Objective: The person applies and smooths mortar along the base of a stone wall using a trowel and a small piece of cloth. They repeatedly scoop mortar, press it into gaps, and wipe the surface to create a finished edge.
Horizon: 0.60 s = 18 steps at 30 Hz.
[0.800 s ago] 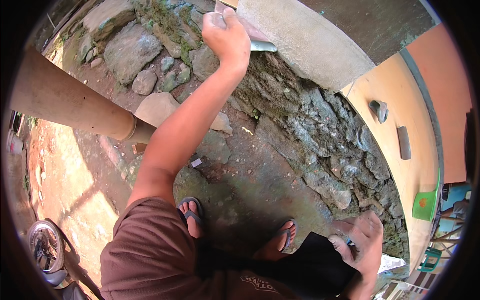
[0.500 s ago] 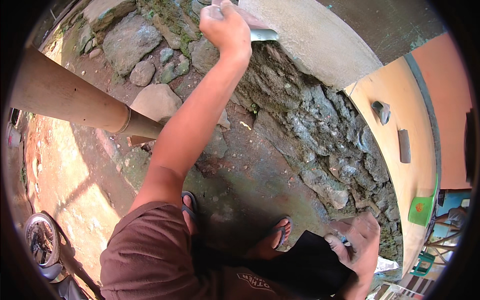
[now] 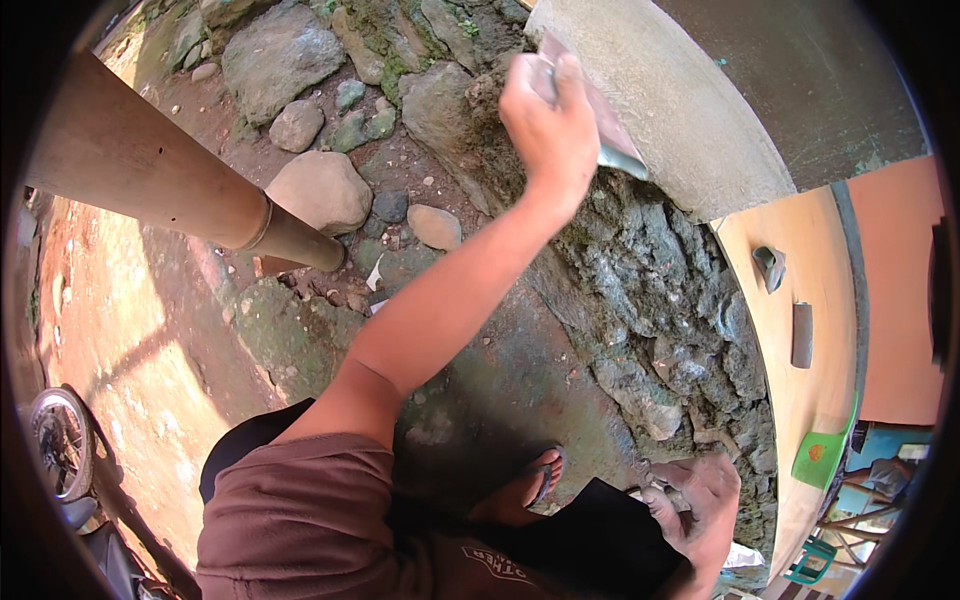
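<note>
My left hand [image 3: 552,135] reaches far out and is closed on a bent sheet that looks like sandpaper [image 3: 612,122], with a pinkish back and a curled grey-green lower edge. The sheet lies against the rough pale face of a plastered slab [image 3: 660,105]. Low on the right, my right hand [image 3: 700,505] is dusty with grey powder. Its fingers are bent towards the thumb, and whatever they hold, if anything, is hidden. That hand is beside the dark cloth of my clothing, close to the stone base.
Rough stonework [image 3: 665,310] runs below the slab. On the yellow ledge [image 3: 790,420] lie a curled grey piece [image 3: 769,268], a grey strip [image 3: 802,335] and a green plastic item [image 3: 825,455]. A thick bamboo pole [image 3: 170,170] slants in from the left, near loose rocks [image 3: 320,190]. A motorcycle wheel [image 3: 62,445] stands lower left.
My left hand has moved right and nearer along the slab, with the sheet in it. The view has shifted a little. My right hand keeps nearly the same pose.
</note>
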### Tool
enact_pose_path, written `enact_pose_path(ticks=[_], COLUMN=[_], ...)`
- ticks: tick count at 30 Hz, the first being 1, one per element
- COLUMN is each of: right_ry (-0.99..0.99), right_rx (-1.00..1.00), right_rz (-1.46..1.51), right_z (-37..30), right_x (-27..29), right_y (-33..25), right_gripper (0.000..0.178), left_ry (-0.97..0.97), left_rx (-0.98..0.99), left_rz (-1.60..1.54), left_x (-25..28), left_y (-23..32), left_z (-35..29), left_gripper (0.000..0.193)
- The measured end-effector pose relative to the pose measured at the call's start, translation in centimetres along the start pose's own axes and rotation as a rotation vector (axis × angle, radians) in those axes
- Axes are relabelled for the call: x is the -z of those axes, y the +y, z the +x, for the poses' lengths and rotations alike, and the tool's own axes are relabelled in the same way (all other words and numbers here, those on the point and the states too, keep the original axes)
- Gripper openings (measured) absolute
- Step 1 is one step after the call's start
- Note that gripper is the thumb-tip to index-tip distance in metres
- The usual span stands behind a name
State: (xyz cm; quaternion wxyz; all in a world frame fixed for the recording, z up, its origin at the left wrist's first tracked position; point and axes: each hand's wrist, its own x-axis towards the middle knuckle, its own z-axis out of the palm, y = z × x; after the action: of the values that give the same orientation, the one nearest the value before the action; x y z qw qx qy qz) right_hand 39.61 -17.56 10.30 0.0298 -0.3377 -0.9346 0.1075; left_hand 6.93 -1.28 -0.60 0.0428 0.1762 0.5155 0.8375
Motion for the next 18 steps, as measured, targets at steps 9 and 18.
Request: enact_pose_path(ticks=[9,18], right_ry=[-0.008,0.008], right_rx=[-0.063,-0.034], right_rz=[0.083,0.021], right_z=[-1.3,-0.8], right_x=[0.1,0.5], right_y=[-1.5,-1.8], right_gripper=[0.037,0.036], left_ry=[0.159,0.136], left_rx=[0.002,0.093], left_rz=[-0.124,-0.224], left_x=[-0.6,-0.6], left_y=[-0.7,-0.2], left_z=[2.2,2.9], left_gripper=[0.023,0.024])
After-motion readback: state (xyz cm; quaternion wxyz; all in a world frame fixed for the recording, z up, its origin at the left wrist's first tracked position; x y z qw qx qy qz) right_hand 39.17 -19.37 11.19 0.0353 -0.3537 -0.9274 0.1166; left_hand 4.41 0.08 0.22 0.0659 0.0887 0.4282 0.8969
